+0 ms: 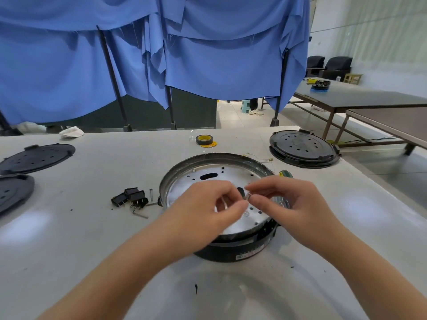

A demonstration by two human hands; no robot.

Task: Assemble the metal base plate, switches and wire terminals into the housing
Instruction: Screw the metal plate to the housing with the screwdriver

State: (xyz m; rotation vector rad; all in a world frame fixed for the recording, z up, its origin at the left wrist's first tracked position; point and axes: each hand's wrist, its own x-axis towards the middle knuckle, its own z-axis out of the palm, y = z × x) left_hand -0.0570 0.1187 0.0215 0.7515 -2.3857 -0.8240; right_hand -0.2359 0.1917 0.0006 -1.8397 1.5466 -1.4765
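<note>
Two dark round covers [37, 158] lie at the bench's [69, 239] left edge, one behind the other, the nearer one [13, 192] cut off by the frame. A crumpled white cloth [71, 132] sits on the far edge. Toward the middle, a cluster of black switches [130, 197] rests on the bench just left of the housing, with a screw [151, 194] and a small hex key [139, 213] beside them.

Reaching in from the near edge, the left forearm angles up to the left hand [208, 204], which hovers over the round housing [233, 245] at the bench's centre. Its fingers are curled, thumb and forefinger pinched on a small clear part [246, 198], too blurred to identify. Beneath, the metal base plate [208, 179] lies inside the housing's rim.

Opposite it, the right hand [284, 202] comes in from the near right, fingertips meeting the left's and pinching the same small part.

Behind the housing stands a tape roll [204, 140]; thin wires [258, 159] with terminals trail near the rim. Another dark cover [303, 148] sits at the far right corner.
</note>
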